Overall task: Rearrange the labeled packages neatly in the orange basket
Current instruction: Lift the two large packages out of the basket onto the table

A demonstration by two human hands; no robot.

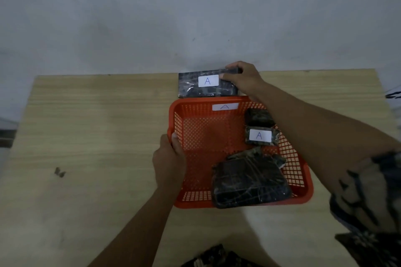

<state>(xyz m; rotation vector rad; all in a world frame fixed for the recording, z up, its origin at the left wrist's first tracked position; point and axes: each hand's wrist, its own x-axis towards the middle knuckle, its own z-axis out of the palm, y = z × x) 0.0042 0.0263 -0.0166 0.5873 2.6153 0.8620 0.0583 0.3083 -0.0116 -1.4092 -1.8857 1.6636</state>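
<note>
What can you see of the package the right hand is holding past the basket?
The package is a flat, dark rectangular bundle in glossy clear wrap with a white label reading "A". It lies on the wooden table, just beyond the far rim of the orange basket. The right hand grips its right end, fingers over the far edge.

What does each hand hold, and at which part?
Right hand grips the labeled package at its right end, behind the orange basket. Left hand holds the basket's left rim.

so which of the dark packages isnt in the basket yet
The labeled package gripped by the right hand, beyond the orange basket; the others lie inside.
</note>
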